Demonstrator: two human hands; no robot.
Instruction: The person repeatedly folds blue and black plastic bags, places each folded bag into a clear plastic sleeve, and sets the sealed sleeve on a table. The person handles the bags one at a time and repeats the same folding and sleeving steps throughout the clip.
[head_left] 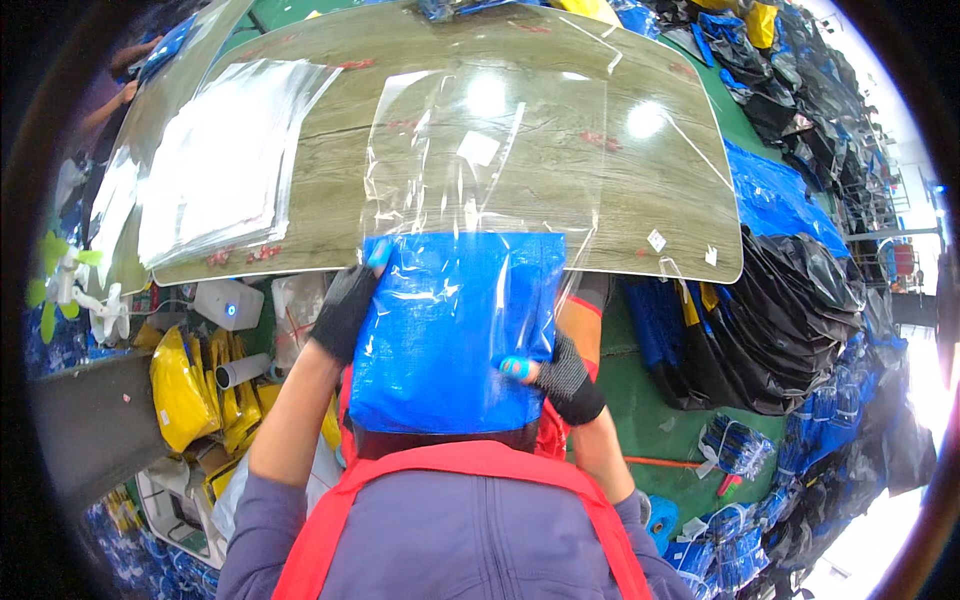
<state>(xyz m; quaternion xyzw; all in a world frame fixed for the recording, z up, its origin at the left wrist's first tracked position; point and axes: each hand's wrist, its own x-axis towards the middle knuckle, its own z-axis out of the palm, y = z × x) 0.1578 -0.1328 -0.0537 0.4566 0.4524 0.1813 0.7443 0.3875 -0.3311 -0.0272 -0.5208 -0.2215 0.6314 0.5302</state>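
A folded blue tarp (450, 330) lies partly inside a clear plastic bag (480, 150) that stretches away over the wood-grain table (650, 170). My left hand (345, 305), in a black fingerless glove with blue fingertips, grips the tarp's upper left edge at the bag's mouth. My right hand (560, 375), gloved the same way, presses on the tarp's lower right side. The tarp's near half hangs over the table's front edge, above my red vest.
A stack of clear bags (225, 160) lies on the table's left part. Yellow packages (185, 390) and a white box (228, 303) sit below left. Black bags (790, 320) and blue tarp bundles (780, 195) pile up at right on the green floor.
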